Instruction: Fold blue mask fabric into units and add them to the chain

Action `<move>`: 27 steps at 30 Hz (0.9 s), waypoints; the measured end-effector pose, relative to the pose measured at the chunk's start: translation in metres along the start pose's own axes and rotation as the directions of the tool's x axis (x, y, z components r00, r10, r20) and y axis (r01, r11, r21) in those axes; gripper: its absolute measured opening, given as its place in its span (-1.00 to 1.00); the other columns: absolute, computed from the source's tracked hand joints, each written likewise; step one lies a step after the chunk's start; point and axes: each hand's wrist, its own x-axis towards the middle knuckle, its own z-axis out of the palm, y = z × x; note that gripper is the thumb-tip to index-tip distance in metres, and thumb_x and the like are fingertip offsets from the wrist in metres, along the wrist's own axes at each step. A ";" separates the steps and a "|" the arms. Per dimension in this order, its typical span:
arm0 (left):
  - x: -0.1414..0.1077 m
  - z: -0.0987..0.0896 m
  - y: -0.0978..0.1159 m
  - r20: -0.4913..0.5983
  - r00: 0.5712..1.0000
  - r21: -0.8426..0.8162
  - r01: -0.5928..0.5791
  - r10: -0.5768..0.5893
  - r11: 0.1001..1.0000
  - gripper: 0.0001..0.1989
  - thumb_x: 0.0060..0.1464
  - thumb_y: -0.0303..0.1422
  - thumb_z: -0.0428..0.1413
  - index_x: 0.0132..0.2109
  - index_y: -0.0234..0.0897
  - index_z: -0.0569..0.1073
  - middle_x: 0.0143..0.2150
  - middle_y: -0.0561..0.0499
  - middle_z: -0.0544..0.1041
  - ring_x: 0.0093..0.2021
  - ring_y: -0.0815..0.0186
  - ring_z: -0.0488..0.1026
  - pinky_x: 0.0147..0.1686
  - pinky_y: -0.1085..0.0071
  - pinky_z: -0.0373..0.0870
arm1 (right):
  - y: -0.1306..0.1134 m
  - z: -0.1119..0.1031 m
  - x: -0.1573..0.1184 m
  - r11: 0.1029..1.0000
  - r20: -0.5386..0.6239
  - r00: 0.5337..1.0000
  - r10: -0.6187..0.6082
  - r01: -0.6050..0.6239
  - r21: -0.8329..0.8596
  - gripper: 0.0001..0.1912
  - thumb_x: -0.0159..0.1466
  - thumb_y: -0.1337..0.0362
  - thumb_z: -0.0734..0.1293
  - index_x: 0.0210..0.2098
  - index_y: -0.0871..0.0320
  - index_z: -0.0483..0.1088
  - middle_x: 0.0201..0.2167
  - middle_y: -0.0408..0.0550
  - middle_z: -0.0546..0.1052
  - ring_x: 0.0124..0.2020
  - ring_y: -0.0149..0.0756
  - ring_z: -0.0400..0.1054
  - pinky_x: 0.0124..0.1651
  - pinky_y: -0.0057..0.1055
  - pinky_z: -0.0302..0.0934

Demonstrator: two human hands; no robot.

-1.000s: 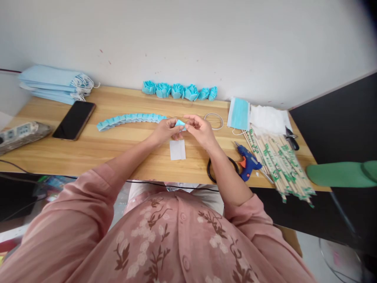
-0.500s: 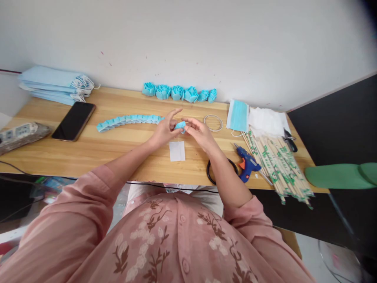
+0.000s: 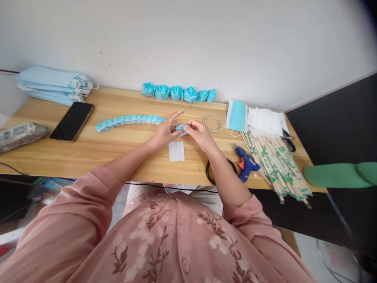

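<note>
Between my two hands is a small folded piece of blue mask fabric [image 3: 182, 129]. My left hand [image 3: 165, 131] pinches its left side, index finger stretched out above it. With thumb and fingers closed, my right hand [image 3: 199, 134] grips the right side. A pale square of fabric [image 3: 176, 151] lies flat on the table just below them. To the left, an overlapping row of folded blue pieces [image 3: 126, 120] curves along the wood, its right end partly behind my left hand. Several blue fabric roses [image 3: 176, 93] stand in a line against the wall.
Left on the table [image 3: 118, 151] are stacked face masks [image 3: 48, 84], a phone [image 3: 72, 121] and a power strip [image 3: 22, 135]. On the right are a ring [image 3: 212, 123], a mask [image 3: 236, 115], white fabric [image 3: 265, 122], a blue glue gun [image 3: 247, 164], wrapped chopsticks [image 3: 279, 167] and a green bottle [image 3: 330, 175].
The blue piece has turned and looks flatter between my fingers. My right fingers have shifted over its right side. Both hands stay in nearly the same place.
</note>
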 end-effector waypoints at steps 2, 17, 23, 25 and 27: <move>0.000 0.000 -0.001 0.021 1.000 0.017 -0.009 0.009 1.000 -0.27 0.08 -0.42 0.21 0.39 -0.29 0.22 -0.46 0.15 0.42 -0.49 0.44 0.25 -0.43 0.50 0.16 | 0.002 0.000 0.000 1.000 0.020 1.000 0.016 -0.016 -0.015 -0.72 0.15 0.05 0.44 -0.31 0.13 0.46 -0.37 -0.12 0.56 -0.33 -0.36 0.41 -0.18 -0.36 0.35; 0.002 -0.001 -0.002 0.094 0.989 -0.251 0.138 -0.118 0.958 -0.19 0.02 -0.44 0.26 0.39 -0.23 0.17 -0.45 0.17 0.44 -0.54 0.50 0.36 -0.50 0.55 0.25 | 0.004 0.000 0.003 0.998 -0.041 0.998 0.053 -0.054 -0.030 -0.60 0.10 -0.10 0.46 -0.42 0.09 0.37 -0.49 -0.19 0.47 -0.43 -0.37 0.34 -0.30 -0.37 0.32; 0.003 -0.001 0.000 0.082 0.987 -0.293 0.156 -0.138 0.943 -0.19 0.00 -0.44 0.29 0.37 -0.27 0.19 -0.45 0.18 0.44 -0.56 0.50 0.39 -0.52 0.55 0.28 | 0.006 -0.001 0.002 0.998 -0.012 0.999 0.045 -0.046 -0.041 -0.65 0.14 -0.05 0.43 -0.39 0.10 0.39 -0.46 -0.19 0.46 -0.41 -0.38 0.34 -0.28 -0.37 0.34; 0.003 -0.001 0.000 0.071 0.988 -0.294 0.152 -0.137 0.944 -0.21 0.01 -0.42 0.30 0.36 -0.28 0.20 -0.45 0.19 0.44 -0.56 0.49 0.40 -0.51 0.55 0.30 | 0.008 -0.001 0.002 0.997 -0.004 0.999 0.037 -0.037 -0.072 -0.69 0.17 -0.02 0.41 -0.39 0.09 0.39 -0.45 -0.19 0.47 -0.41 -0.37 0.34 -0.28 -0.37 0.34; 0.003 -0.001 -0.001 0.063 0.989 -0.301 0.148 -0.135 0.942 -0.22 0.00 -0.39 0.31 0.34 -0.28 0.22 -0.45 0.19 0.45 -0.55 0.49 0.41 -0.50 0.54 0.31 | 0.010 -0.001 0.002 0.992 -0.014 1.000 0.026 -0.027 -0.121 -0.70 0.20 -0.01 0.39 -0.40 0.08 0.37 -0.47 -0.18 0.47 -0.39 -0.35 0.35 -0.29 -0.37 0.34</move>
